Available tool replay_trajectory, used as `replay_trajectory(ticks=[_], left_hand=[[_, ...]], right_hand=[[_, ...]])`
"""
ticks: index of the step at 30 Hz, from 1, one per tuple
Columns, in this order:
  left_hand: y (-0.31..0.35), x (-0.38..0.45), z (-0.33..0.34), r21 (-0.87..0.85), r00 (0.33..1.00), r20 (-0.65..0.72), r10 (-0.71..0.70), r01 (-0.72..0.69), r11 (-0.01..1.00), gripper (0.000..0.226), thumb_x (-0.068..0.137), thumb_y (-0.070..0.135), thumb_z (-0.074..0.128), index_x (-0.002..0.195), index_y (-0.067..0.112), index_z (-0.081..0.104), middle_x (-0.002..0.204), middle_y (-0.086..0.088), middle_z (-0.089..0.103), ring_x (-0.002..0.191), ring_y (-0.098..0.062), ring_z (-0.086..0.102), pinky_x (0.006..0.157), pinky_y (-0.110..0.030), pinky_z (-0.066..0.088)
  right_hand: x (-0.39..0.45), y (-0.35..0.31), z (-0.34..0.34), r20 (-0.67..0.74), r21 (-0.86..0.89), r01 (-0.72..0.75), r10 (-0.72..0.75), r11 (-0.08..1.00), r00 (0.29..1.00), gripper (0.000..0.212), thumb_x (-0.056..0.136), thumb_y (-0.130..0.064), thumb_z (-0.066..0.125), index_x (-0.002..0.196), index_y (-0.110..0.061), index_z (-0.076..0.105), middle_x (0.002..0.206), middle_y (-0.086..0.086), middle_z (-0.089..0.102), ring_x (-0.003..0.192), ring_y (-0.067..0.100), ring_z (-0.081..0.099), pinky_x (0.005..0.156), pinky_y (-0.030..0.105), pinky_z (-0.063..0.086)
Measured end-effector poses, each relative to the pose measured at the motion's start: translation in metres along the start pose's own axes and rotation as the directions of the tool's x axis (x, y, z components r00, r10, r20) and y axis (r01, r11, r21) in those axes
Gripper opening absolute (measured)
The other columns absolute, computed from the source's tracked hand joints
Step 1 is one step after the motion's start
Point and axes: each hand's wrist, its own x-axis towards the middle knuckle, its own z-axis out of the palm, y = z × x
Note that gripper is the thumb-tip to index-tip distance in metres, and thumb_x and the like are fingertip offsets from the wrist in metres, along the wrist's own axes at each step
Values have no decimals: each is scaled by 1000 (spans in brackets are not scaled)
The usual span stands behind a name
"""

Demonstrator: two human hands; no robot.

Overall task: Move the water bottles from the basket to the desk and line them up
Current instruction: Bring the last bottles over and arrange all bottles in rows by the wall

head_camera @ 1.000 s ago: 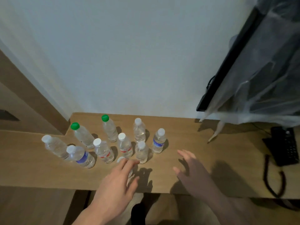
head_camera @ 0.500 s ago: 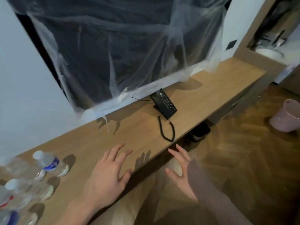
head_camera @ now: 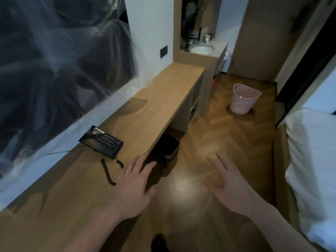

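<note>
No water bottle shows in the head view now. A pink plastic basket (head_camera: 244,99) stands on the wooden floor at the far right, well beyond my hands. The long wooden desk (head_camera: 163,99) runs along the left wall. My left hand (head_camera: 134,186) hovers over the desk's front edge, fingers spread and holding nothing. My right hand (head_camera: 229,186) is out over the floor, palm open, fingers apart, holding nothing.
A black telephone (head_camera: 102,141) with a coiled cord lies on the desk just beyond my left hand. A plastic-covered dark screen (head_camera: 54,60) hangs on the left wall. A dark bin (head_camera: 168,149) sits under the desk. A white bed (head_camera: 312,170) lines the right side.
The view has swung right, away from the group of bottles on the desk, which have left the frame. The pink basket is now in view. Both hands stay open and have moved along.
</note>
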Motion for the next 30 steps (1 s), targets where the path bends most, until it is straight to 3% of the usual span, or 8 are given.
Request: replay_trajectory(ticks=[4,9,13,20,25,30], left_hand=[[36,81,-9,-12,991,57,125,-125,992,71,105,53,45,164,39,7,169,14,-23,156,-13,-18,126,-37,-6],[66,189,-3,-22,979,81,188,-187,982,74,104,56,45,165,38,6,170,12,-23,157,-16,-19,129,-42,-2],[79,269,-4,15,971,130,200,-204,979,75,105,56,44,165,38,2,169,10,-26,157,-18,-22,124,-39,-8],[87,405,-8,46,945,198,262,-276,960,75,105,56,41,165,38,-2,168,10,-29,155,-19,-28,124,-43,-14],[126,484,-8,83,902,243,358,-387,918,76,104,59,41,165,37,2,170,6,-26,157,-22,-24,129,-50,-7],[173,558,5,83,872,232,432,-460,884,74,103,60,40,165,36,6,171,5,-24,157,-23,-23,126,-47,-13]], right_hand=[[20,40,-33,-39,-8,-105,105,994,994,76,104,-62,47,167,-47,6,176,-13,-17,164,23,-12,134,49,10],[75,74,-74,-60,-20,-210,208,978,976,78,104,-61,48,168,-45,5,176,-14,-18,163,23,-16,134,50,8],[133,101,-105,-74,-50,-240,236,969,969,80,100,-71,41,166,-48,3,175,-15,-18,163,23,-16,132,49,6],[227,138,-151,-133,-26,-319,313,948,941,79,101,-70,47,166,-49,9,176,-18,-12,164,20,-11,130,43,8],[262,174,-179,-148,38,-378,379,925,913,78,100,-70,46,166,-50,9,175,-20,-14,164,19,-11,131,43,8],[297,227,-211,-142,75,-457,463,886,875,79,100,-71,47,166,-51,7,175,-19,-15,164,18,-12,131,44,5]])
